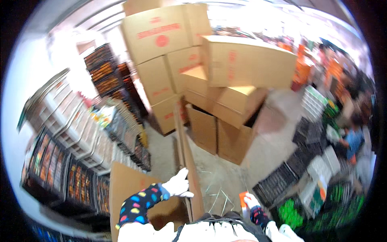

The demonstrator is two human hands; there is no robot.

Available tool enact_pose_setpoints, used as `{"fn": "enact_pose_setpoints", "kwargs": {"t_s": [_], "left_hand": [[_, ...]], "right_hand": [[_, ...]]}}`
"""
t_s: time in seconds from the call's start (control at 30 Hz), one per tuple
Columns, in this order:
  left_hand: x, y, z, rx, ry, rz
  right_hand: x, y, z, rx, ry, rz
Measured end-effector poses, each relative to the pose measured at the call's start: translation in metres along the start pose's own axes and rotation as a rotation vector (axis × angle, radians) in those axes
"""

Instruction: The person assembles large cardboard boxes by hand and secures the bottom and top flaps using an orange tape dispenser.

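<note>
My left hand (177, 184), in a white glove below a dark sleeve cuff with coloured dots, grips the top edge of an upright folded cardboard carton (194, 183). One brown panel (135, 183) of cardboard spreads out to the left of that forearm. Lower right, my right hand (252, 200), also gloved in white, is closed on a small orange object (243, 200); its kind is too blurred to tell. Just ahead, an open cardboard box (219, 135) stands on the floor with a smaller carton (238, 105) on it.
Tall stacked cartons (161, 60) rise ahead, and a long carton (250, 60) lies across others. Filled crates (76, 177) line the left side. Black crates (276, 183) and a green heap (290, 213) lie right, near a person in blue (354, 141). Loose straps (221, 197) litter the floor.
</note>
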State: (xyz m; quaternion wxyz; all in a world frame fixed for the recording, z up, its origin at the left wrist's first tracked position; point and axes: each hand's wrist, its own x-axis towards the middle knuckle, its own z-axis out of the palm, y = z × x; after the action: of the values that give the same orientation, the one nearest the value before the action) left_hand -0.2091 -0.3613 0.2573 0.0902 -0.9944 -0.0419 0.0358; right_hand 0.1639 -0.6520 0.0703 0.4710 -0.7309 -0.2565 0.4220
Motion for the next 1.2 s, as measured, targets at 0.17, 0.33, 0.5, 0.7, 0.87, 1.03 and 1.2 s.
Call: {"fn": "enact_pose_setpoints", "kwargs": {"t_s": [0.17,0.33,0.5,0.7,0.87,1.03,1.2], "left_hand": [[-0.030,0.026,-0.031,-0.270,-0.025,0.085],[-0.012,0.024,-0.033,-0.178,-0.175,0.177],[-0.018,0.007,0.003,-0.116,-0.088,0.146],[0.045,0.002,-0.004,-0.216,0.047,0.066],[0.109,0.015,-0.012,-0.250,0.132,0.007],[0.144,0.105,-0.007,-0.397,0.172,0.092],[0.177,0.175,-0.020,-0.545,0.113,0.194]], "right_hand": [[-0.012,-0.037,0.020,-0.135,-0.058,-0.013],[-0.023,0.000,0.003,-0.188,-0.001,0.048],[-0.017,-0.026,0.006,-0.127,0.030,0.110],[0.017,-0.085,0.006,-0.368,-0.208,-0.146],[0.071,-0.142,0.021,-0.555,-0.319,-0.478],[0.045,-0.216,0.052,-0.825,-0.335,-0.304],[0.014,-0.244,0.056,-1.009,-0.397,-0.269]]}}
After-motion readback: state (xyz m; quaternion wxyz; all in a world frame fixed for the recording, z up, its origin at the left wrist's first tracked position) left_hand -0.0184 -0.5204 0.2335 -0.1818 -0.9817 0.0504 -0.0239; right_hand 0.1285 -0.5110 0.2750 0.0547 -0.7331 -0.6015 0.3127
